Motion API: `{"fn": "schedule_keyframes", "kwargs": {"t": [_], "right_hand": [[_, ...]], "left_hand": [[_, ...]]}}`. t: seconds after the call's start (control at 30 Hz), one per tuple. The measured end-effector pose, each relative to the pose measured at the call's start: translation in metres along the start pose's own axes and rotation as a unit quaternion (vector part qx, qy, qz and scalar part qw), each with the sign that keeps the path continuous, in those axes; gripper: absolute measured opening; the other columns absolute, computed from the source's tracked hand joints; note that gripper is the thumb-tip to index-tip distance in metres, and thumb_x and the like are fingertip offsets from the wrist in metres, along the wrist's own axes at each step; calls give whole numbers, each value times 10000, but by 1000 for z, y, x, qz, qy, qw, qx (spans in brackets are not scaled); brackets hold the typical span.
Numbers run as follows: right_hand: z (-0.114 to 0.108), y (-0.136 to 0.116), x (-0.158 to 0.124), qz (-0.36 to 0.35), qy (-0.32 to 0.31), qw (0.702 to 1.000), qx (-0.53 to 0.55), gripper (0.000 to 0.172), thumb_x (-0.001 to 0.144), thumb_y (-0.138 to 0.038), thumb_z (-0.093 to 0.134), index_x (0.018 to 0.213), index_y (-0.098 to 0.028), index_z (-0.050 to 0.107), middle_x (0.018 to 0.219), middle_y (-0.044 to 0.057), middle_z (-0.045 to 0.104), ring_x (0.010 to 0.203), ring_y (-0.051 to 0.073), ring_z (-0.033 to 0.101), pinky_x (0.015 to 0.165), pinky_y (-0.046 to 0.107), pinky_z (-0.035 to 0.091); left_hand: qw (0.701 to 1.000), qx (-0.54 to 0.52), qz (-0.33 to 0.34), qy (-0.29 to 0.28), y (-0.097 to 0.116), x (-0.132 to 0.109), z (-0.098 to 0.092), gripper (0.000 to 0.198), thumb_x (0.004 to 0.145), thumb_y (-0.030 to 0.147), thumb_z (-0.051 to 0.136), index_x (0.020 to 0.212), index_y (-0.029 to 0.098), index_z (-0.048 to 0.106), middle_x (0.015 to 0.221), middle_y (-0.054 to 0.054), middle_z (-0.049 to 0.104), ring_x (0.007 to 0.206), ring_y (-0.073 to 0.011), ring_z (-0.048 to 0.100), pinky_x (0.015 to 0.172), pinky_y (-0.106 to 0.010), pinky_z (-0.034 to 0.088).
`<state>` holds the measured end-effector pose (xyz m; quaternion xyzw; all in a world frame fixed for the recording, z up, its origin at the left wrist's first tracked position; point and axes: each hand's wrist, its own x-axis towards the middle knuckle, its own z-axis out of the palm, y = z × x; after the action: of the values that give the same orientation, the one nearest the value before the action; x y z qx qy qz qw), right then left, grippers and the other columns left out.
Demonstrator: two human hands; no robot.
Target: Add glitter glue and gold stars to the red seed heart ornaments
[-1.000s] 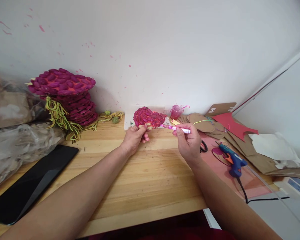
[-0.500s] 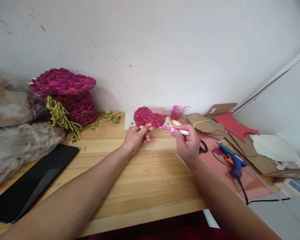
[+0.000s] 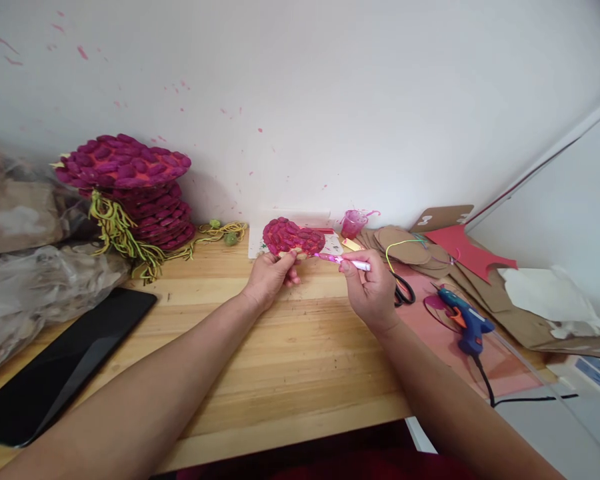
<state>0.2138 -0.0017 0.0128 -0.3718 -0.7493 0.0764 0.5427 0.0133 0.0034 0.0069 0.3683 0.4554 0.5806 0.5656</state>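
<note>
My left hand (image 3: 270, 277) is closed on the lower edge of a heart-shaped piece (image 3: 293, 237) covered in magenta-painted seeds, holding it up over the wooden table (image 3: 290, 347). My right hand (image 3: 373, 287) pinches a thin pink-and-white paintbrush (image 3: 344, 261). The brush tip touches the right edge of the heart piece. A small pink paint cup (image 3: 353, 223) stands just behind, by the wall.
A stack of finished magenta seed pieces (image 3: 130, 190) with yellow-green yarn sits at back left. Plastic bags (image 3: 35, 287) and a black tablet (image 3: 65, 367) lie left. Scissors (image 3: 403, 290), a blue glue gun (image 3: 465, 323), cardboard cut-outs (image 3: 410, 247) and red paper (image 3: 463, 250) fill the right.
My right hand and the brush have slid left toward the heart piece. The heart piece has tipped flatter and lower in my left hand.
</note>
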Motion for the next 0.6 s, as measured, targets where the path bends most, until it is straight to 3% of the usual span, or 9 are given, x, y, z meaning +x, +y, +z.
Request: {"fn": "schedule_keyframes", "kwargs": {"t": [0.6], "right_hand": [[0, 1, 0, 1, 10, 1000, -10, 90, 954, -279, 606, 1032, -241, 628, 917, 48, 710, 822, 205, 677, 756, 365, 537]], "left_hand": [[1000, -2, -3, 3, 1, -1, 0, 387, 736, 470, 799, 664, 125, 638, 449, 15, 549, 397, -97, 547, 372, -179, 359]]}}
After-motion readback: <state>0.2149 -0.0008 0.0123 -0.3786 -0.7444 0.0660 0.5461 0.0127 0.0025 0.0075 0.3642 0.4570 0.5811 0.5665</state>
